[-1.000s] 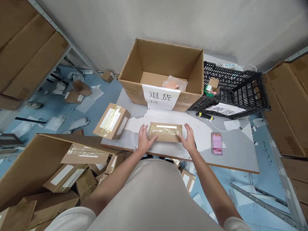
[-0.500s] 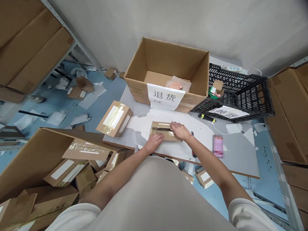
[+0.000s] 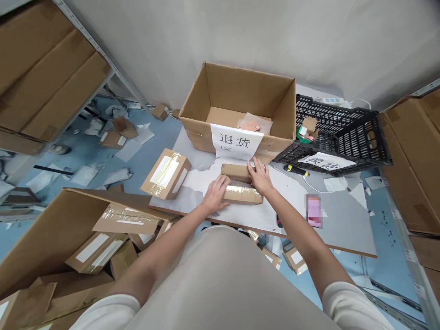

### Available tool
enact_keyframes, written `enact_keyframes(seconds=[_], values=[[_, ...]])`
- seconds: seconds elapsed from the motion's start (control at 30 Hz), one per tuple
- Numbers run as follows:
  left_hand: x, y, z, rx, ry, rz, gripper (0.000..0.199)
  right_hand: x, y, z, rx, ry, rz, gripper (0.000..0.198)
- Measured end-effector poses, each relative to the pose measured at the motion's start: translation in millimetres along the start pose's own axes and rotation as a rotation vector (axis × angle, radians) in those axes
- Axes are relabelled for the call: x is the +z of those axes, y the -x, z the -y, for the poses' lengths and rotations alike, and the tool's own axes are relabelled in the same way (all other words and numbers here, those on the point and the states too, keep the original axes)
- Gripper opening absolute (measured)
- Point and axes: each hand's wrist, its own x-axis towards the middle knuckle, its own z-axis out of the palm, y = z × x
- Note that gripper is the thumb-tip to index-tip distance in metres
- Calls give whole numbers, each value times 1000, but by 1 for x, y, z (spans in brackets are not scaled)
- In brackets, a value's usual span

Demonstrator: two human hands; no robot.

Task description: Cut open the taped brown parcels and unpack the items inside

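A small cardboard box (image 3: pixel 242 196) with shiny clear tape lies on the white paper in front of me. Its top is parted, with one flap (image 3: pixel 236 172) standing up at the far side. My left hand (image 3: pixel 216 193) grips the box at its left end, fingers over the edge. At the right end, my right hand (image 3: pixel 260 177) has hold of the box by the far flap and side. What is inside cannot be made out from here.
Behind stands a big open carton (image 3: pixel 195 133) with a paper sign, beside a black plastic crate (image 3: pixel 364 137). A taped box (image 3: pixel 167 174) sits left; a yellow-black cutter (image 3: pixel 296 170) and a pink blurred item (image 3: pixel 314 211) lie right. A large carton of parcels (image 3: pixel 68 201) is lower left.
The narrow slit along the box top has widened and the far flap has risen. My right hand has moved from the top to the right end; my left hand has shifted up.
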Motion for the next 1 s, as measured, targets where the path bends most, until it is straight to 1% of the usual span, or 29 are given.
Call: enact_keyframes(seconds=[0.03,0.07,0.13,0.17,0.2,0.27,0.33,0.37,0.4,0.47,0.53,0.6,0.7,0.77,0.83,0.9,1.0], values=[[-6,-3,7,-6,5,23,97,-2,11,4,-72,-3,-31,50],[-10,-6,15,16,24,58,105,-5,23,8,-158,-15,-41,51],[-15,-9,31,94,78,122,111,-11,44,18,-304,-53,-10,51],[-15,-10,39,128,104,139,111,-13,51,23,-327,-65,17,52],[-14,-10,45,153,125,146,111,-16,57,28,-306,-64,44,54],[-13,-9,54,188,150,150,107,-19,63,37,-199,-34,85,52],[-11,-8,61,216,158,152,102,-19,68,43,-130,12,112,36],[-11,-9,63,223,158,148,98,-17,72,46,-125,34,118,29],[-10,-9,64,226,156,145,94,-14,78,49,-135,53,117,27],[-10,-10,66,233,149,151,87,-4,94,54,-176,75,87,31],[-10,-12,65,242,138,176,83,10,115,60,-222,60,36,38],[-11,-13,63,238,118,208,84,24,132,64,-237,21,-2,47],[-20,-15,60,209,42,288,88,34,142,63,-222,-89,18,55],[-31,-18,55,188,-45,375,90,32,139,58,-238,-201,50,57],[-44,-21,46,161,-134,440,86,23,130,49,-243,-320,68,56],[-57,-25,32,117,-197,422,75,10,117,39,-220,-412,100,52],[-66,-31,3,-23,-276,311,42,-10,93,26,-191,-462,161,48]])
